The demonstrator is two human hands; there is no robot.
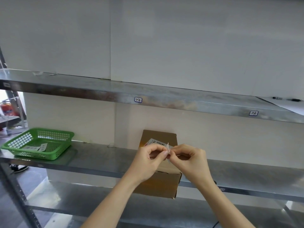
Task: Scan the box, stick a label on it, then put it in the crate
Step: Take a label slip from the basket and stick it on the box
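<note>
A brown cardboard box (pixel 162 181) rests on the middle metal shelf (pixel 102 160), its front end hanging over the shelf's edge. A printed shipping label with a barcode (pixel 155 142) is stuck on its top. Just above the box, my left hand (pixel 148 159) and my right hand (pixel 189 159) meet fingertip to fingertip. Both pinch a small white label (pixel 168 149), which stands on edge between them. At the shelf's left end stands a green plastic basket (pixel 54 134) with a few label slips lying in it.
The upper metal shelf (pixel 181 100) overhangs the work area and carries two small handwritten tags. A white sheet with pens lies on its right end. A lower shelf runs beneath the box. At far left there is a red fire extinguisher (pixel 7 109), and a shoe on the floor.
</note>
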